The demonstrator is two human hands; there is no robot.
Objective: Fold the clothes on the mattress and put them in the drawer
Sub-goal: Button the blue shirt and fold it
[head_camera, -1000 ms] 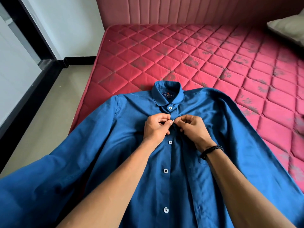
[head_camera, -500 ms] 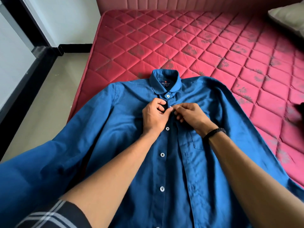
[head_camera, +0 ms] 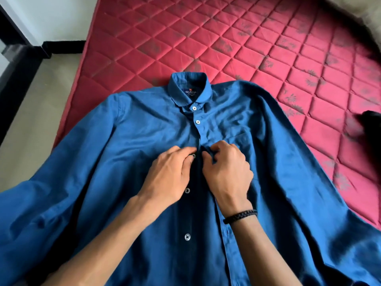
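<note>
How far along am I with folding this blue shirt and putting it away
Done: the shirt lies flat on the mattress, its top two buttons closed. In hand: left hand and right hand pinch the placket at the third button. Left: lower buttons, folding, the drawer, which isn't in view.

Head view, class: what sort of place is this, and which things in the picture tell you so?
Most likely a bedroom. A red quilted mattress lies beside a bare floor, a pillow sits at its far corner, and a blue shirt is spread out on it.
</note>
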